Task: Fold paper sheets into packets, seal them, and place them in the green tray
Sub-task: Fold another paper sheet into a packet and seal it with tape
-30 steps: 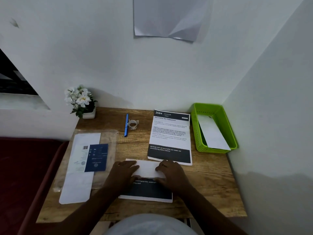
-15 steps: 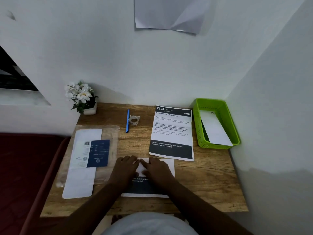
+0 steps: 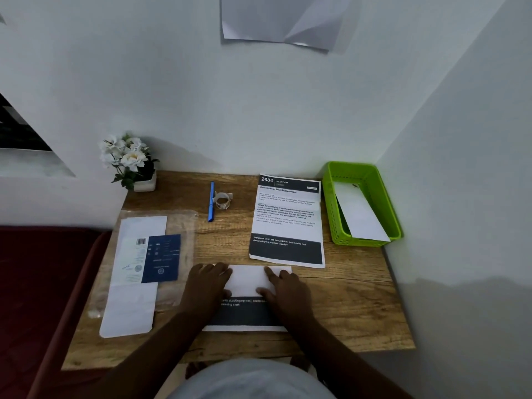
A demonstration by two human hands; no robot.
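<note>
A printed paper sheet [image 3: 247, 283] lies near the desk's front edge, its top part folded down so a white flap covers the upper half and a dark printed band shows below. My left hand [image 3: 205, 283] presses flat on the flap's left side. My right hand [image 3: 283, 286] presses on its right side with fingers stretched out. An unfolded printed sheet [image 3: 286, 223] lies just behind. The green tray [image 3: 331, 197] stands at the back right corner and holds a white folded packet [image 3: 359, 214].
A blue pen [image 3: 211, 201] and a small roll of stickers [image 3: 223, 200] lie at the back middle. A white flower pot [image 3: 131, 162] stands at the back left. A clear plastic sleeve with white and blue papers [image 3: 144, 266] lies on the left. Walls close in behind and right.
My hands met at the flap's middle half a second ago and have slid apart to its sides again. The camera view has shifted slightly.
</note>
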